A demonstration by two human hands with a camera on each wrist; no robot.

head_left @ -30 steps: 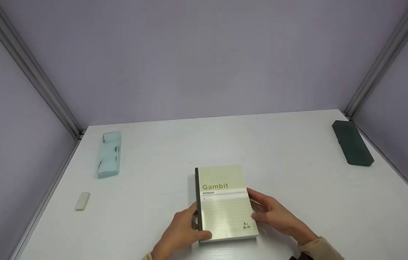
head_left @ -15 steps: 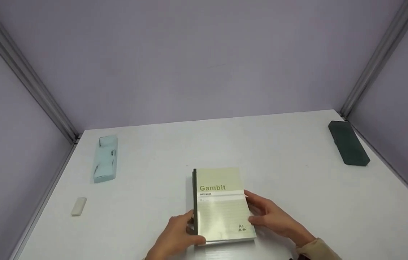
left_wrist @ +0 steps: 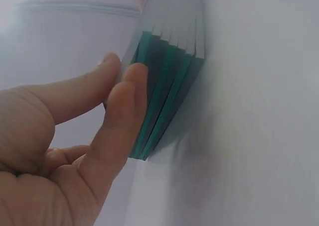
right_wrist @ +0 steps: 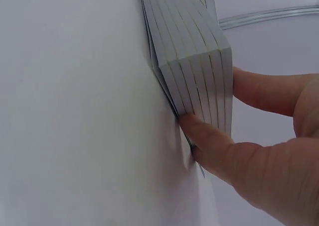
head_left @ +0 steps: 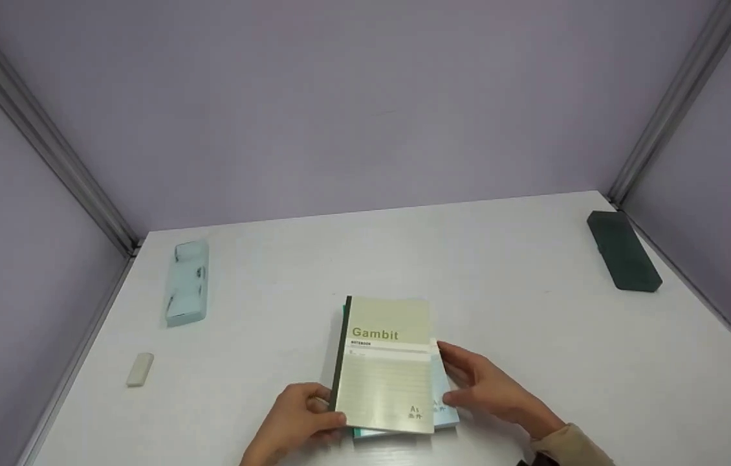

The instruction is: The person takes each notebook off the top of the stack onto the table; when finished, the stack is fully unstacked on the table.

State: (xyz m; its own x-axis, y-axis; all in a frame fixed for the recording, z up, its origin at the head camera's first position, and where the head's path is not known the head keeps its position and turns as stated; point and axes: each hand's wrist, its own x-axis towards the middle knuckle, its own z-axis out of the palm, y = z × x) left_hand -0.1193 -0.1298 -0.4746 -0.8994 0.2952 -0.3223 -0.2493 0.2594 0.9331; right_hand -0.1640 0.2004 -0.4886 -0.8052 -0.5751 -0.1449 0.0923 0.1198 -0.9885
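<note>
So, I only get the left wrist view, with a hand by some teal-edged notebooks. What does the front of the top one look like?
Observer: The top notebook has a pale green cover printed "Gambit".

Visitor: Is anyone holding the other side?

Observer: Yes, the right hand grips the notebooks beneath.

Visitor: Is the top one lined up with those below?

Observer: No, it sits askew, leaving a pale blue cover showing along its right side.

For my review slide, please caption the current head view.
Left grip pinches the Gambit notebook, askew over a notebook stack; right grip holds the stack, white table around.
</note>
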